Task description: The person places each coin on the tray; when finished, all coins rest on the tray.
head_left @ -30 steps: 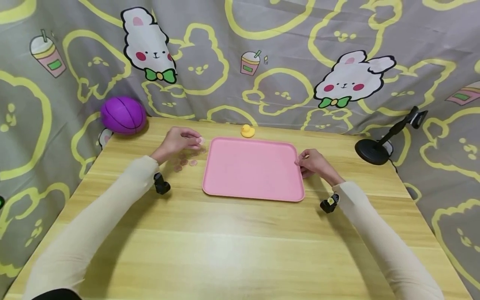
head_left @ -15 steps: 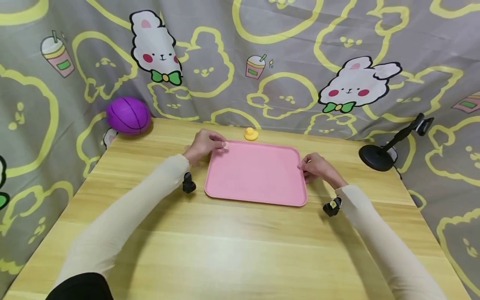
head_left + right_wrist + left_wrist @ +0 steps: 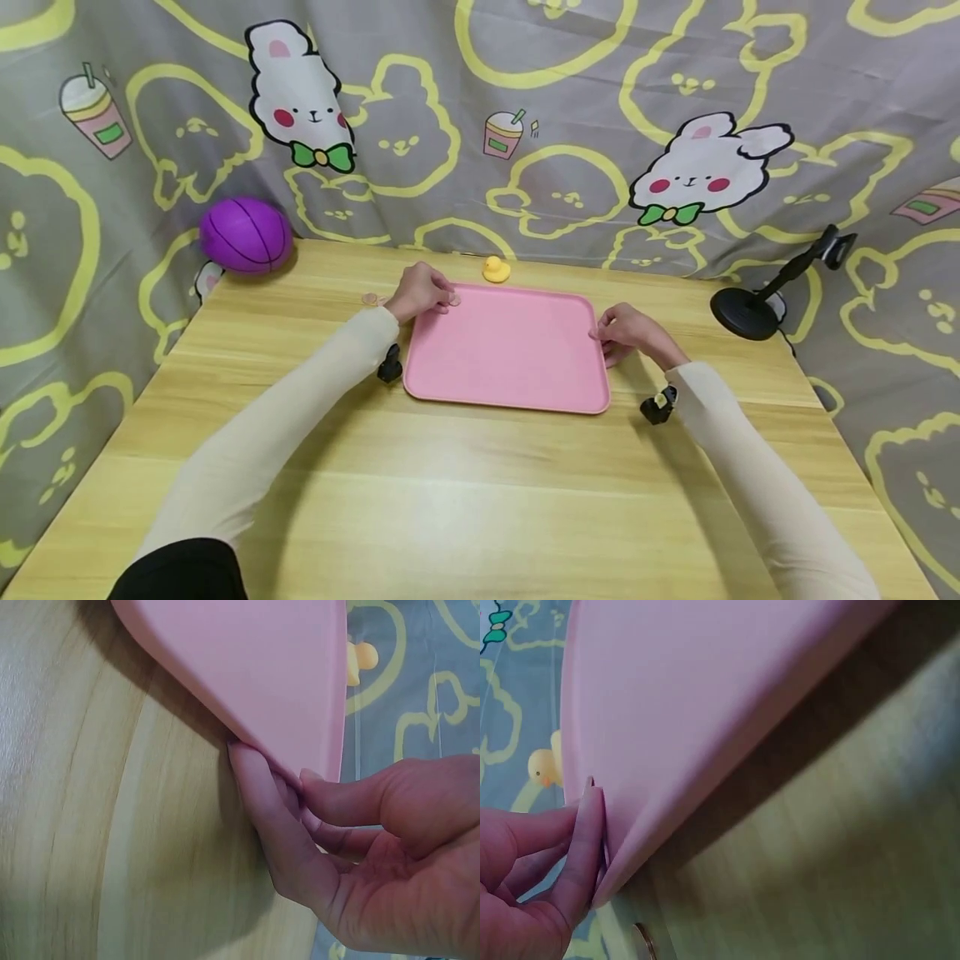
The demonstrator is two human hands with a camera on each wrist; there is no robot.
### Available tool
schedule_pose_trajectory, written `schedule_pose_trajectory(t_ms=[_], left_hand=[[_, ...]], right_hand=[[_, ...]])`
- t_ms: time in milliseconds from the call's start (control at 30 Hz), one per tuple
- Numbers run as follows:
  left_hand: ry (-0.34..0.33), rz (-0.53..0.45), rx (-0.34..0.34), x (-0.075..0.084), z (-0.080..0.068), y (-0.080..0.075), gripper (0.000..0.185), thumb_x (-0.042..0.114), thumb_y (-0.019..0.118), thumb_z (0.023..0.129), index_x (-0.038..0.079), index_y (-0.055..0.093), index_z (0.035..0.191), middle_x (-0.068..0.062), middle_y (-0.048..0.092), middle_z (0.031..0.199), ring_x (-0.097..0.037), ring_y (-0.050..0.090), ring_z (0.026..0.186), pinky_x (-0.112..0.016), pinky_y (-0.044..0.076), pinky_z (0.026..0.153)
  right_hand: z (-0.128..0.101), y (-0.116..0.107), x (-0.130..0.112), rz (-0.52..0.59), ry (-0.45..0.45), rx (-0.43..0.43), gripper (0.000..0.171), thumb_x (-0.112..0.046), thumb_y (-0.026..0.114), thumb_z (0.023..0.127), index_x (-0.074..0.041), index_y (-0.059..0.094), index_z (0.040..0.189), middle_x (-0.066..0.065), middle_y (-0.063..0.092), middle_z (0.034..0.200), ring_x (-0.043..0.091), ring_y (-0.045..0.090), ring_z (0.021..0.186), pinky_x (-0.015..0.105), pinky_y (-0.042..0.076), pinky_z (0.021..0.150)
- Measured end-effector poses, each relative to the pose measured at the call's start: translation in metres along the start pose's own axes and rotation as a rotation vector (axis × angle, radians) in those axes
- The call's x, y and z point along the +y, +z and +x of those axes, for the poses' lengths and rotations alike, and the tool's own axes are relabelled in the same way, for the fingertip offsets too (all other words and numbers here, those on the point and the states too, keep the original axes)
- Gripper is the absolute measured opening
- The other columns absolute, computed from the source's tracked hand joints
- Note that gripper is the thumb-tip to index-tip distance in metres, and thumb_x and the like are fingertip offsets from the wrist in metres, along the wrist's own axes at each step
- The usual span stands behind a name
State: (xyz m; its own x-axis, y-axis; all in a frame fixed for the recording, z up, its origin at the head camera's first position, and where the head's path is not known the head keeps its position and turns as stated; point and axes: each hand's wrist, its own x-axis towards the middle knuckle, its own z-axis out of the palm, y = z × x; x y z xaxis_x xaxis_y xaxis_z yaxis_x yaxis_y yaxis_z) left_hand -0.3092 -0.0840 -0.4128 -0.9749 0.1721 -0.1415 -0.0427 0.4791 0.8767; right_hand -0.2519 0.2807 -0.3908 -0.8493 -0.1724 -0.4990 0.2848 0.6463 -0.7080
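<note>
A pink rectangular tray (image 3: 510,354) lies on the wooden table. At its far left corner, my left hand (image 3: 420,292) pinches a small round coin (image 3: 454,299) just inside the rim; in the left wrist view the coin is mostly hidden by the fingers. Thumb and fingers of my right hand (image 3: 628,332) grip the tray's right rim, and the right wrist view shows the thumb (image 3: 322,796) on top with fingers below. Left of the tray, a loose coin (image 3: 370,298) shows on the table; my left hand and forearm cover others there.
A yellow rubber duck (image 3: 496,269) sits behind the tray. At the back left is a purple ball (image 3: 246,236), and at the back right a black stand (image 3: 745,313) with a clamp. A patterned curtain (image 3: 420,125) borders the table.
My left hand has carried the coin rightward from the scattered coins to over the tray's far left corner, then slightly lower. The right hand keeps its grip on the rim.
</note>
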Motion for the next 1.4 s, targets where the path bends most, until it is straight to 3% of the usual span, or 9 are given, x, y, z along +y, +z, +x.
schedule_pose_trajectory(t_ms=[100, 267, 467, 633, 833, 1000, 1133, 1300, 1400], left_hand=[[-0.007, 0.02, 0.001, 0.001, 0.001, 0.001, 0.013, -0.003, 0.073, 0.095, -0.01, 0.075, 0.106, -0.027, 0.076, 0.099, -0.016, 0.072, 0.06, -0.03, 0.063, 0.064], [-0.008, 0.086, 0.068, 0.005, 0.001, 0.006, 0.012, -0.001, 0.068, 0.097, -0.007, 0.077, 0.103, -0.023, 0.077, 0.093, -0.019, 0.073, 0.061, -0.029, 0.062, 0.06], [-0.031, 0.018, 0.082, 0.001, -0.001, -0.001, 0.015, -0.001, 0.066, 0.098, -0.008, 0.076, 0.107, -0.024, 0.077, 0.098, -0.016, 0.072, 0.058, -0.029, 0.063, 0.061], [-0.008, -0.022, 0.041, -0.001, -0.006, -0.014, 0.018, -0.001, 0.066, 0.099, -0.01, 0.075, 0.11, -0.028, 0.075, 0.101, -0.021, 0.075, 0.067, -0.031, 0.064, 0.067], [0.01, 0.087, 0.043, 0.004, -0.011, -0.03, 0.023, 0.006, 0.064, 0.1, -0.006, 0.077, 0.114, -0.024, 0.076, 0.109, -0.026, 0.072, 0.083, -0.027, 0.059, 0.07], [-0.033, 0.09, 0.044, 0.005, -0.018, -0.046, 0.027, 0.013, 0.062, 0.103, -0.004, 0.075, 0.12, -0.023, 0.074, 0.119, -0.032, 0.072, 0.099, -0.038, 0.059, 0.089], [-0.023, 0.113, 0.032, -0.004, -0.025, -0.061, 0.03, 0.016, 0.06, 0.105, -0.004, 0.072, 0.124, -0.022, 0.072, 0.124, -0.037, 0.072, 0.107, -0.043, 0.056, 0.096], [0.015, 0.151, 0.072, -0.013, -0.034, -0.084, 0.031, 0.016, 0.061, 0.103, -0.005, 0.071, 0.124, -0.024, 0.07, 0.128, -0.037, 0.066, 0.115, -0.048, 0.052, 0.103], [-0.012, 0.171, 0.109, -0.017, -0.038, -0.096, 0.03, 0.016, 0.062, 0.102, -0.004, 0.071, 0.123, -0.023, 0.069, 0.129, -0.036, 0.061, 0.121, -0.05, 0.047, 0.109]], right_hand=[[-0.001, -0.001, 0.001, 0.018, 0.004, -0.012, 0.015, -0.002, 0.059, 0.105, 0.008, 0.049, 0.097, 0.01, 0.068, 0.079, 0.015, 0.071, 0.066, 0.037, 0.065, 0.066], [-0.002, -0.002, 0.001, 0.016, 0.004, -0.012, 0.016, -0.004, 0.059, 0.105, 0.009, 0.05, 0.1, 0.01, 0.068, 0.079, 0.014, 0.071, 0.066, 0.036, 0.065, 0.066], [0.002, 0.0, 0.0, 0.035, -0.011, -0.03, 0.018, -0.006, 0.057, 0.107, 0.011, 0.05, 0.105, 0.01, 0.07, 0.08, 0.014, 0.071, 0.067, 0.035, 0.065, 0.066], [0.002, 0.0, -0.002, 0.048, -0.01, -0.04, 0.018, -0.006, 0.057, 0.107, 0.011, 0.05, 0.106, 0.01, 0.069, 0.08, 0.014, 0.071, 0.067, 0.034, 0.065, 0.067], [0.001, 0.0, -0.001, 0.091, 0.008, -0.042, 0.018, -0.007, 0.057, 0.107, 0.01, 0.05, 0.107, 0.006, 0.065, 0.079, 0.013, 0.07, 0.068, 0.035, 0.065, 0.069], [0.0, 0.001, 0.002, 0.119, 0.034, -0.047, 0.017, -0.007, 0.056, 0.108, 0.009, 0.051, 0.104, 0.006, 0.067, 0.079, 0.014, 0.07, 0.069, 0.036, 0.065, 0.071], [-0.001, 0.002, 0.005, 0.119, 0.041, -0.047, 0.017, -0.007, 0.057, 0.108, 0.009, 0.053, 0.106, 0.006, 0.067, 0.079, 0.014, 0.07, 0.069, 0.036, 0.065, 0.072], [0.001, 0.0, 0.007, 0.11, 0.032, -0.046, 0.018, -0.008, 0.056, 0.108, 0.009, 0.052, 0.106, 0.006, 0.066, 0.08, 0.013, 0.069, 0.069, 0.035, 0.065, 0.071], [0.002, -0.003, 0.008, 0.109, 0.035, -0.054, 0.018, -0.008, 0.055, 0.108, 0.009, 0.052, 0.106, 0.006, 0.066, 0.08, 0.013, 0.069, 0.069, 0.034, 0.065, 0.072]])
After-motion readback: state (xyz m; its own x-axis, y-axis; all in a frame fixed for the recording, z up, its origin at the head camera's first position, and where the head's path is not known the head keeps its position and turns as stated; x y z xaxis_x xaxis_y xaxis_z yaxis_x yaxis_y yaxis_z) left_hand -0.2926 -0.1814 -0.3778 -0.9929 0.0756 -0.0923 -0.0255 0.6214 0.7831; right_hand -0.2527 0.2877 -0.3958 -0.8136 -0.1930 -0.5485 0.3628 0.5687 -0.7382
